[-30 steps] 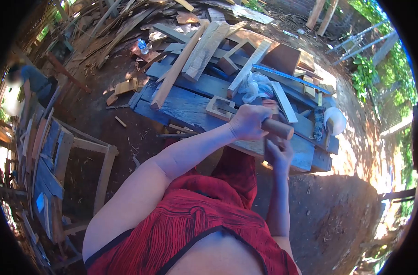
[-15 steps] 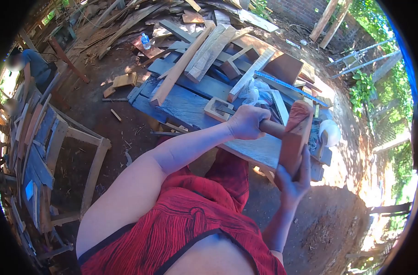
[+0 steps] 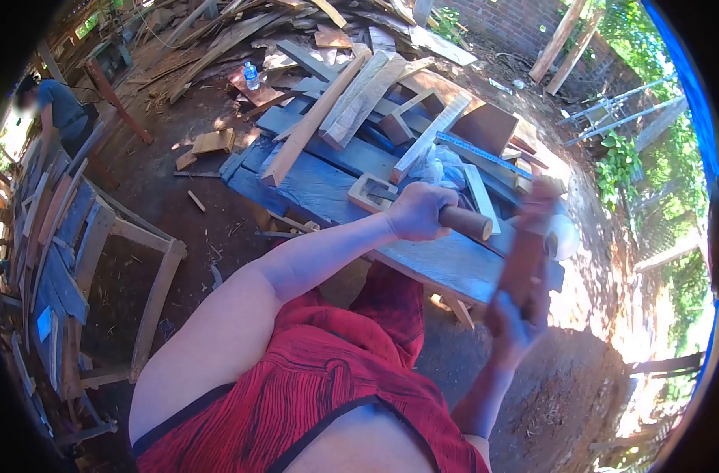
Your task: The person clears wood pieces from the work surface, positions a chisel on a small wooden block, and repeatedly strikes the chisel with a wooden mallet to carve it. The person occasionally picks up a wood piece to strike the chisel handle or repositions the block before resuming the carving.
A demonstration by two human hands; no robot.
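Far to my left, a person in a blue-grey shirt (image 3: 59,106) bends among stacked timber, well apart from me. Nearer, a bare wooden frame (image 3: 150,272) leans on the dirt beside old planks. A water bottle (image 3: 251,76) stands on a board at the back of the scrap heap.

In front of me is the bench (image 3: 328,185), a low platform of blue-grey boards with loose offcuts across it. A long pale plank (image 3: 308,122) lies on a slant over its left part. Close to my knuckles sits a small hollow wooden block (image 3: 373,191), flat on the bench top.

My left hand (image 3: 418,211) reaches out over the bench, its grip wrapped tight around a round wooden handle (image 3: 466,222). The cut end of the handle sticks out to the right past my fingers. Behind the hand lies a bunched white plastic bag (image 3: 442,165), and a blue metal ruler (image 3: 485,154) runs slantwise across the boards beyond it.

My right hand (image 3: 513,319) is lower and further right, off the bench edge. Its grip is clamped around the bottom end of a reddish-brown wooden piece (image 3: 529,244), which stands nearly upright and is smeared by blur, so I cannot tell its exact shape. It is just beside the handle's end; whether they touch I cannot tell. Behind it, a white rounded object (image 3: 566,236) rests on the bench's right end.
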